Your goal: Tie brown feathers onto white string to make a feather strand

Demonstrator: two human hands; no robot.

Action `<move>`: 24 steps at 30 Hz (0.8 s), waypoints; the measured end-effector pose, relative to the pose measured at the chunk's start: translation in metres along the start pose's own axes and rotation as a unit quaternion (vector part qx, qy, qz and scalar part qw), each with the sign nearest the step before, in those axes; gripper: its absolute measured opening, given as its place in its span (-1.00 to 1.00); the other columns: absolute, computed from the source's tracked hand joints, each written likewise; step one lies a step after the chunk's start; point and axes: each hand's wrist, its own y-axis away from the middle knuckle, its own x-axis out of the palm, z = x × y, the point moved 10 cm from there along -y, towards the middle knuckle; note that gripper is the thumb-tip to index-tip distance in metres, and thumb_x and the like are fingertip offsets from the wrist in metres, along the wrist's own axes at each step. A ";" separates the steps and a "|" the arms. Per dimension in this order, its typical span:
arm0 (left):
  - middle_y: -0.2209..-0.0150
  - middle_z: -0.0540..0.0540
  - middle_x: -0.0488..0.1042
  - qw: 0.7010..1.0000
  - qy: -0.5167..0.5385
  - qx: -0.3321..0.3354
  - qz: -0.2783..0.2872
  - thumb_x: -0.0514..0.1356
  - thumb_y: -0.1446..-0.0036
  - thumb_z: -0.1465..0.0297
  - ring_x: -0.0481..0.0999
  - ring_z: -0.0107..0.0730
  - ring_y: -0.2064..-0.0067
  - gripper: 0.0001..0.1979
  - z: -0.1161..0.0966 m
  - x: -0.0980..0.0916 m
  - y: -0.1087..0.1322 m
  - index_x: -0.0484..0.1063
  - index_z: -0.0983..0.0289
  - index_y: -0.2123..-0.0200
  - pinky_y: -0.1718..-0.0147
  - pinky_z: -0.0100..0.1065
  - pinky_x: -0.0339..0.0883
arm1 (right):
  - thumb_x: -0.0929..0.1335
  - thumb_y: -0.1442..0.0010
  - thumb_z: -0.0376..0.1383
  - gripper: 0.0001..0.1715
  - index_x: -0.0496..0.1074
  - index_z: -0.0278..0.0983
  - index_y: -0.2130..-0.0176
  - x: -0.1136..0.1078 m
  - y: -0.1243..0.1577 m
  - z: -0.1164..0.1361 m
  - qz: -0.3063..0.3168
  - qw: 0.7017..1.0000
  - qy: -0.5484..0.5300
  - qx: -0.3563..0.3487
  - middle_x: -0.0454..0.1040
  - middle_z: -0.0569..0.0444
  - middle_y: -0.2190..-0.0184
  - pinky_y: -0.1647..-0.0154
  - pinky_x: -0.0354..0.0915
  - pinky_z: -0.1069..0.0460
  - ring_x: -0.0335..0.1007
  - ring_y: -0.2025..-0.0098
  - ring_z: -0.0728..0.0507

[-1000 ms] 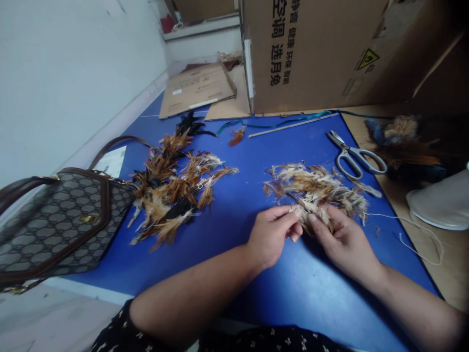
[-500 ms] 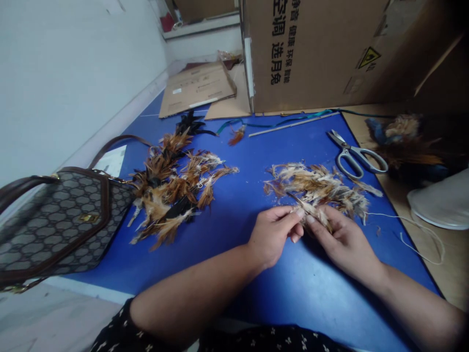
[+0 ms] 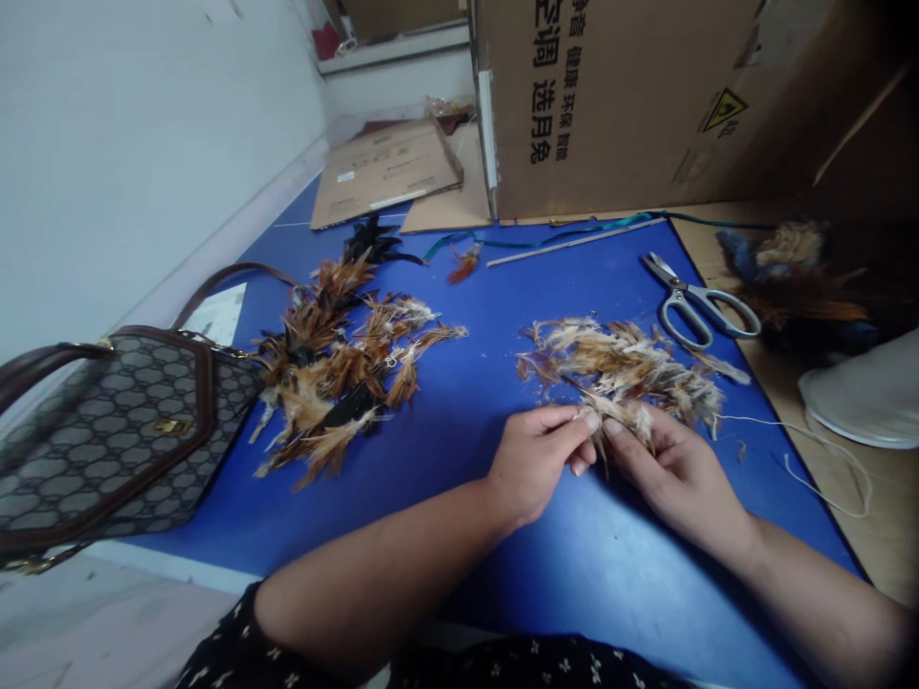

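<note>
My left hand (image 3: 542,455) is closed, its thumb and forefinger pinching the left end of a small bunch of pale brown feathers (image 3: 624,417). Close beside it, my right hand (image 3: 671,469) grips the same bunch with thumb and fingers. The fingertips hide part of what lies between them. Just beyond both hands lies a heap of cream and brown feathers (image 3: 610,354) on the blue tabletop (image 3: 459,431). A white string (image 3: 796,427) trails from the right side of this heap to the table's edge.
Grey-handled scissors (image 3: 696,301) lie partly open at the back right. Brown and black feathers (image 3: 337,373) spread on the left, beside a patterned handbag (image 3: 129,431). Behind stand a big cardboard box (image 3: 632,115), a thin stick (image 3: 574,243) and a teal ribbon (image 3: 517,241).
Both hands stay in nearly the same place. The right hand's thumb and the feathers under it have shifted slightly to the right.
</note>
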 end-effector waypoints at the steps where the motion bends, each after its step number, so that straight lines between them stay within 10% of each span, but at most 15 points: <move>1: 0.51 0.02 0.43 1.000 0.000 -0.001 0.002 0.44 -0.25 0.12 0.31 -0.53 0.49 -0.59 0.001 0.000 0.000 0.54 0.32 0.45 0.47 -0.32 0.11 | 0.37 -0.52 0.07 -0.52 0.43 -0.18 0.32 -0.001 0.000 0.000 -0.005 1.000 0.006 -0.001 0.45 0.12 0.49 0.38 0.32 0.01 0.35 0.44 -0.10; 13: 0.53 -0.01 0.41 1.000 -0.016 0.010 -0.007 0.43 -0.26 0.13 0.28 -0.53 0.51 -0.62 -0.004 0.002 0.002 0.54 0.31 0.43 0.49 -0.33 0.10 | 0.40 -0.50 0.09 -0.56 0.51 -0.19 0.24 0.001 0.000 -0.007 0.015 1.000 0.017 0.010 0.60 0.03 0.32 0.06 0.46 -0.05 0.53 0.24 -0.17; 24: 0.46 0.09 0.52 0.996 0.069 -0.015 -0.059 0.49 -0.16 0.17 0.38 -0.50 0.47 -0.65 0.001 -0.009 -0.003 0.62 0.37 0.31 0.47 -0.35 0.14 | 0.32 -0.55 0.12 -0.50 0.42 -0.19 0.23 -0.013 0.011 -0.035 -0.053 0.997 -0.031 0.056 0.19 0.21 0.53 0.58 0.09 0.05 0.03 0.53 -0.03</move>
